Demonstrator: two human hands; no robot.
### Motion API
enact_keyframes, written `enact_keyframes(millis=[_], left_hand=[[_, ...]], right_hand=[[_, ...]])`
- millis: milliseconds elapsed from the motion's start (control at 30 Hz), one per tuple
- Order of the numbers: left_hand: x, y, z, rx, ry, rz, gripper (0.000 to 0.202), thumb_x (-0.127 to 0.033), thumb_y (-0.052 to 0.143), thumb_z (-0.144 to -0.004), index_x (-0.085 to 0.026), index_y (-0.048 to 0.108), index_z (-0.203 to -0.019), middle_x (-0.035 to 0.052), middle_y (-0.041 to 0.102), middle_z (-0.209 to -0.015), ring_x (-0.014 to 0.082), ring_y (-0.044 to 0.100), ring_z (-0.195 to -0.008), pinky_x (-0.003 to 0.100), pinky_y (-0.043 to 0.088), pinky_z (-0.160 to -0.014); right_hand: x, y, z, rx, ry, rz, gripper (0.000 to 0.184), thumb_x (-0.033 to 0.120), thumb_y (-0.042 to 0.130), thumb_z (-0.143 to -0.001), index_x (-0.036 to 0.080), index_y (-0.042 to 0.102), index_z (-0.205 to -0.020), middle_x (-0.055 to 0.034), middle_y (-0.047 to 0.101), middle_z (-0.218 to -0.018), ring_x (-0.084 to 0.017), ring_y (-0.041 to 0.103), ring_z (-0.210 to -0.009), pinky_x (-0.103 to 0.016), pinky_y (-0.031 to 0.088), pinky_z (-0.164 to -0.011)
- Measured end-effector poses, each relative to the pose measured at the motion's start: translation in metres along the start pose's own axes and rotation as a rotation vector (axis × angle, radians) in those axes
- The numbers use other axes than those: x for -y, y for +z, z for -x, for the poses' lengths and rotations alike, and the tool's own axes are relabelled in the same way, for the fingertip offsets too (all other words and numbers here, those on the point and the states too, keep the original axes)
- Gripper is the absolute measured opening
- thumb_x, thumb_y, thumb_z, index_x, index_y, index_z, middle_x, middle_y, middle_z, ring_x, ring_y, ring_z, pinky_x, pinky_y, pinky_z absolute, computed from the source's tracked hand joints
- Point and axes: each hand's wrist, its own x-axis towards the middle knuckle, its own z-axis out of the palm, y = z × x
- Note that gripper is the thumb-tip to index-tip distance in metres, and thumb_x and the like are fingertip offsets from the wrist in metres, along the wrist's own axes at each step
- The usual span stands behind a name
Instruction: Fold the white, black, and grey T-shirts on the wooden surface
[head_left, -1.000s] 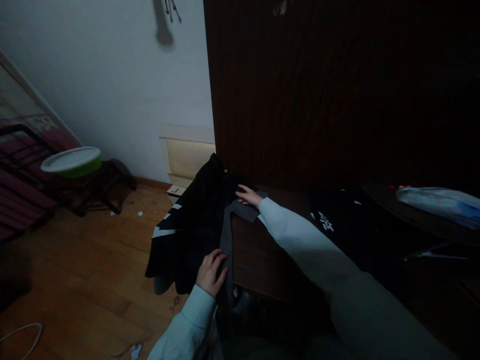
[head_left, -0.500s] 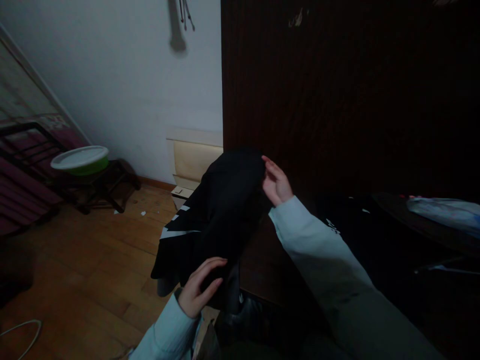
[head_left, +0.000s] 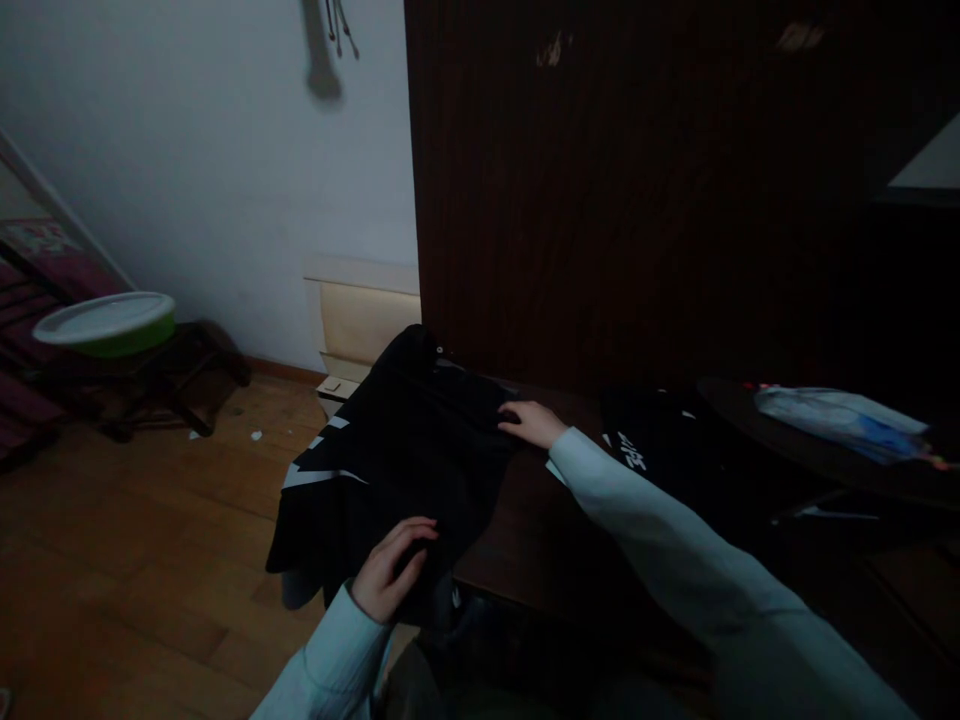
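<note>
At far left, I am seeing a green-and-white basin [head_left: 112,325] sitting on a dark chair [head_left: 172,375]. Next, the black garment [head_left: 420,440] is lying over the table [head_left: 540,500], its white-marked part hanging past the left edge. My left hand [head_left: 386,570] is resting at its near part, thumb and fingers standing apart. My right hand [head_left: 534,422] is touching its right edge, fingers bending; whether they are gripping cloth, I cannot tell. Farther right, a dark cloth [head_left: 667,440] is showing white lettering.
</note>
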Motion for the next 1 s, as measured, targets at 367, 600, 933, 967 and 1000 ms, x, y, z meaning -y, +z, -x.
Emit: enact_keyframes(millis=[367,600,933,967,1000], left_hand=[[-0.020,-0.034,0.050,-0.069,-0.189,-0.010,0.028,-0.037,0.041,-0.086,-0.020,0.062,-0.094,0.0112,0.061,-0.107,0.0212,0.057,-0.101,0.035,0.047,-0.089],[-0.013,-0.048,0.066,-0.185,-0.168,-0.101,0.027,-0.032,0.040,-0.087,-0.020,0.062,-0.097,0.0115,0.062,-0.102,0.0204,0.058,-0.099,0.034,0.049,-0.087],[-0.068,-0.070,0.002,-0.192,0.184,-0.173,0.025,-0.022,0.038,-0.087,-0.018,0.062,-0.092,0.0094,0.064,-0.099,0.0188,0.059,-0.094,0.032,0.048,-0.082],[-0.079,-0.079,-0.002,-0.217,0.232,-0.196,0.025,-0.021,0.038,-0.086,-0.019,0.062,-0.092,0.0089,0.064,-0.098,0.0192,0.059,-0.094,0.033,0.048,-0.082],[-0.089,-0.088,-0.006,-0.249,0.278,-0.222,0.026,-0.020,0.038,-0.085,-0.020,0.062,-0.093,0.0080,0.064,-0.098,0.0193,0.059,-0.093,0.034,0.048,-0.082]], right_hand=[[0.040,0.022,-0.101,-0.211,0.229,-0.203,0.041,0.045,0.053,-0.079,0.010,0.052,-0.099,-0.0183,0.055,-0.106,-0.025,0.046,-0.108,-0.043,0.036,-0.090],[0.013,0.019,-0.091,-0.229,0.334,-0.120,0.010,0.012,0.053,-0.077,0.007,0.059,-0.084,-0.0221,0.058,-0.094,-0.026,0.053,-0.099,-0.037,0.040,-0.083],[0.069,-0.026,-0.062,-0.309,-0.090,-0.241,0.017,0.019,0.035,-0.088,0.014,0.050,-0.094,-0.0062,0.056,-0.087,-0.013,0.050,-0.081,-0.024,0.038,-0.072],[0.079,-0.023,-0.047,-0.230,-0.211,-0.308,0.016,0.020,0.034,-0.088,0.015,0.049,-0.093,-0.0027,0.055,-0.079,-0.011,0.049,-0.073,-0.022,0.038,-0.067],[0.088,-0.018,-0.028,-0.120,-0.344,-0.333,0.015,0.021,0.034,-0.088,0.016,0.048,-0.092,-0.0002,0.053,-0.074,-0.010,0.047,-0.068,-0.021,0.036,-0.063]])
